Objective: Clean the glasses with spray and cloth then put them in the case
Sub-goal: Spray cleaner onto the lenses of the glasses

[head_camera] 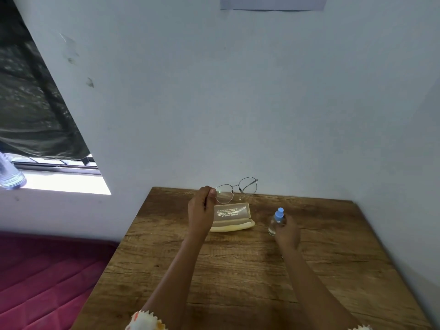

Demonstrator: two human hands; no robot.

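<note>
Thin metal-framed glasses [238, 189] are held up above the far edge of the wooden table [238, 270]. My left hand [201, 213] pinches them at the left end of the frame. Just below them a cream glasses case [232, 216] lies open on the table, its lid raised with printed text inside. To the right, my right hand [287, 232] grips a small clear spray bottle [276, 221] with a blue cap, tilted a little to the left just above the table. No cloth is in view.
A pale wall stands right behind the table and along its right side. A red mattress [47, 277] lies to the left, below table height. A window sill [64, 182] with a clear plastic bottle [10, 177] is at the far left.
</note>
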